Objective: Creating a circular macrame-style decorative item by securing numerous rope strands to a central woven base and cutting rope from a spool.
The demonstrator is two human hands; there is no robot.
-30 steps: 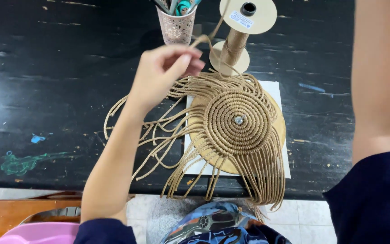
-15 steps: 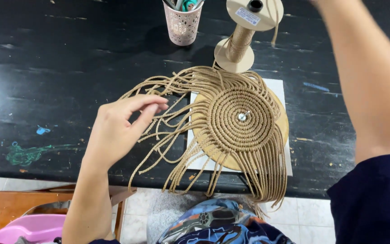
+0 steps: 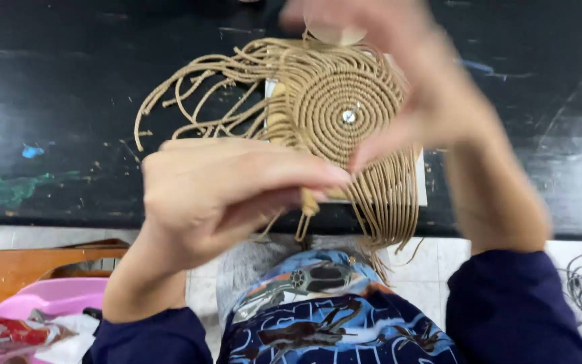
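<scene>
Head view: left hand [image 3: 227,192] nearest, fingers pinched together at the woven disc's near edge; blurred right hand [image 3: 412,87] above it, grip unclear; round coiled tan cord disc [image 3: 345,101] lies flat on black table [image 3: 69,87], loose strands trailing left and toward the person.

Light: even, diffuse, from overhead; scene moderately bright.
Glare: pale sheen on the black table [image 3: 560,175] at the right.
Shadows: faint, soft, under the loose cords.
Motion blur: strong on the right hand [image 3: 399,74]; milder on the left hand [image 3: 230,195].
Focus: coiled cord mat [image 3: 345,114] fairly sharp; both hands soft, close to the lens.
</scene>
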